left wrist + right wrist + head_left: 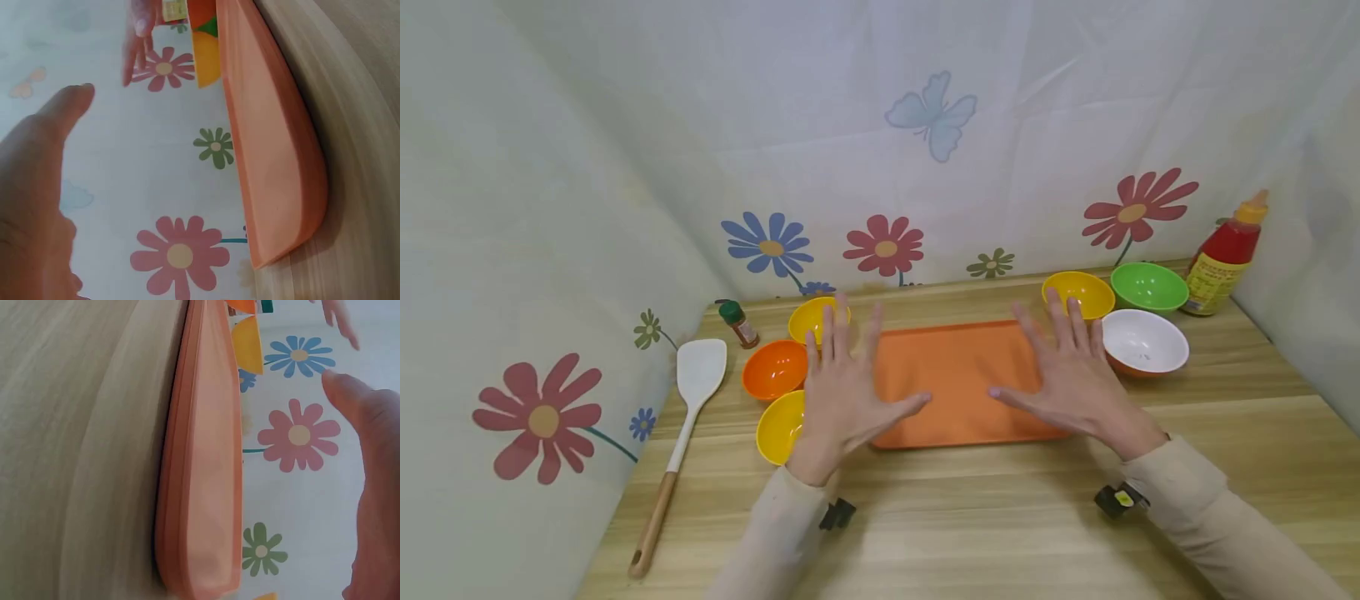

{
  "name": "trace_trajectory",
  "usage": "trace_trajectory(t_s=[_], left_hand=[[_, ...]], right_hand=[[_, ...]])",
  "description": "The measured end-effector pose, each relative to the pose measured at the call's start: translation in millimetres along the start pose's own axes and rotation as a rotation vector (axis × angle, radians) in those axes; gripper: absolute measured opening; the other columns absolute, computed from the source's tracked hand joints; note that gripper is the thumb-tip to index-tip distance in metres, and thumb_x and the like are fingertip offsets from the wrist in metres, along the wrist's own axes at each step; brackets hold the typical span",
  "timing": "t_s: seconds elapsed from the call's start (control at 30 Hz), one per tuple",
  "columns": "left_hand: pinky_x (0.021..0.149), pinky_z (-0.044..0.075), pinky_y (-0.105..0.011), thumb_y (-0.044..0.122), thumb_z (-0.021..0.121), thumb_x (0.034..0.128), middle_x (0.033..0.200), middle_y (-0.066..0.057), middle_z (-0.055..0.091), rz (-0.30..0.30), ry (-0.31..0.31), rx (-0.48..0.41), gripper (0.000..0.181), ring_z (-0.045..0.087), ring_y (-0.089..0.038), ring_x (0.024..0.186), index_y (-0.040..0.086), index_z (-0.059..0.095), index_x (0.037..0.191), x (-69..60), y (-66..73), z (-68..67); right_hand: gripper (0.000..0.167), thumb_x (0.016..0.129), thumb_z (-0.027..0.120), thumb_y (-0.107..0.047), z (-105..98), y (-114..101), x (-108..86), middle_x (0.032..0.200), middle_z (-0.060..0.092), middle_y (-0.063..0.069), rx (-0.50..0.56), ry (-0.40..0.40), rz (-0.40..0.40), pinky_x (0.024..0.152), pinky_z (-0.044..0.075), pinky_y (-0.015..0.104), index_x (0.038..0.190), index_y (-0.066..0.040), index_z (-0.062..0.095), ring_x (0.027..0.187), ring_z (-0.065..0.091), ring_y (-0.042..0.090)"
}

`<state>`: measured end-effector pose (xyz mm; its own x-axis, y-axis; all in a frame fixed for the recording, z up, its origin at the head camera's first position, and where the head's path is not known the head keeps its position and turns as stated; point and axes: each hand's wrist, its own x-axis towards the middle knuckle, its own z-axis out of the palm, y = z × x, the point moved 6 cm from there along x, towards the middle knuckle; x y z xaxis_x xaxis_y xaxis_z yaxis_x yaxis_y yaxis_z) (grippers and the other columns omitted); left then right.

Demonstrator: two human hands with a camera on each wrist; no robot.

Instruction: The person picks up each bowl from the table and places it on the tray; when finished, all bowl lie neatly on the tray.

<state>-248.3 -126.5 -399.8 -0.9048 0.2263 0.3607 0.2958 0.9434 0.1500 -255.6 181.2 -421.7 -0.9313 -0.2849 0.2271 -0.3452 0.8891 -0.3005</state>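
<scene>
1. Sleeved forearms (775,533) lie nearest the camera; a black wrist unit (837,514) hangs beneath the left wrist.
2. Left hand (842,408): fingers spread wide, thumb extended inward, nothing held.
3. Right hand (1075,392): fingers likewise spread, thumb pointing inward, nothing held.
4. Locate the orange tray (958,375) flat on the desk (970,533), below and between the hands. Both wrist views show a gap between thumb and rim.
5. Judged from this posture, hold both palms level and evenly spaced over the tray. Should contact be required, lower both hands together and meet opposite short ends, so that the tray does not skew.
6. Caution, left: the orange bowl (775,371), rear yellow bowl (815,312) and front yellow bowl (777,429) crowd that end. Avoid sideways sweeps.
7. Caution, right: the white bowl (1146,340) and far yellow bowl (1096,298) stand near the fingers. Contact cannot be confirmed, since the fingers overlap them in the head view.
8. Rear limit: only a narrow strip of wood separates the tray from the printed curtain (985,192).
9. Preferred travel: toward the near side, where the most open room lies between the forearms.
</scene>
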Motion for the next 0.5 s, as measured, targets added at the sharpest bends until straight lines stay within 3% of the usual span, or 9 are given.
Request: trace_trajectory(t_s=[0.17,0.3,0.43,0.5], left_hand=[[0.131,0.026,-0.075,0.092,0.067,0.0811,0.187,0.001,-0.017,-0.011,0.117,-0.177,0.130,0.015,-0.042,0.171,0.036,0.006,0.180,-11.2,-14.4,-24.2],[0.116,0.044,-0.080,0.074,0.083,0.0806,0.188,0.003,0.001,-0.077,0.194,-0.334,0.127,0.033,-0.047,0.163,0.040,0.012,0.180,-30.9,-34.5,-41.1],[0.118,0.042,-0.080,0.058,0.091,0.0803,0.186,0.002,0.014,-0.137,0.251,-0.444,0.120,0.030,-0.042,0.165,0.037,0.025,0.178,-53.8,-57.3,-47.1],[0.125,0.034,-0.080,0.050,0.094,0.0799,0.185,0.001,0.017,-0.159,0.277,-0.496,0.117,0.025,-0.038,0.167,0.033,0.030,0.177,-63.8,-68.7,-47.7]], right_hand=[[0.134,0.089,0.078,-0.078,-3,13,-4.5,0.185,-0.003,0.025,0.143,0.016,0.011,0.122,0.035,0.082,0.180,-0.027,-0.007,0.160,0.026,0.062],[0.135,0.092,0.084,-0.065,-1,24,-11.1,0.184,0.006,0.025,0.283,-0.006,0.017,0.118,0.041,0.081,0.179,-0.027,-0.011,0.157,0.034,0.060],[0.134,0.092,0.090,-0.050,0,36,-20.0,0.180,0.016,0.024,0.416,-0.014,0.025,0.120,0.041,0.078,0.180,-0.026,-0.008,0.157,0.037,0.053],[0.133,0.092,0.092,-0.045,2,42,-24.5,0.179,0.020,0.024,0.471,-0.015,0.031,0.119,0.045,0.075,0.180,-0.028,-0.006,0.155,0.041,0.051]])
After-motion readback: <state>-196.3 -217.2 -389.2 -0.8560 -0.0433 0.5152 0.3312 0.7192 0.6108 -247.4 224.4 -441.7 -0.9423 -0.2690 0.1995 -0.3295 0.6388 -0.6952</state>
